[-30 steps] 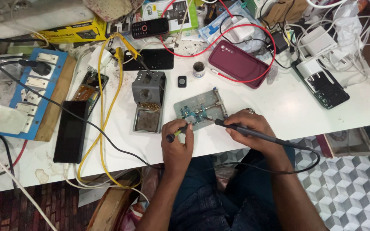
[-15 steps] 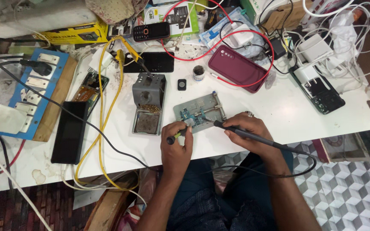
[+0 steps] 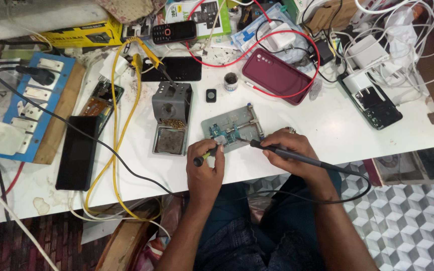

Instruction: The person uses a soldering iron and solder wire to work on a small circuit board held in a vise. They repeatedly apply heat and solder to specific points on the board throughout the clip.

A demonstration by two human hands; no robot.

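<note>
Back left of the bench there was a flat yellow cardboard box (image 3: 84, 34) with black print. Next to it, top middle, sat a white and green package (image 3: 204, 17). A dark phone screen (image 3: 78, 153) lay face up on the left, another black one (image 3: 179, 69) behind the grey stand.

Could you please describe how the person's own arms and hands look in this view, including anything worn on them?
Both forearms are bare, with no sleeves, gloves or watch visible. The left hand shows no jewellery from this angle. The right hand wears a ring with a pale metallic look on one finger. Below the arms, dark blue-green clothing covers the lap.
</note>
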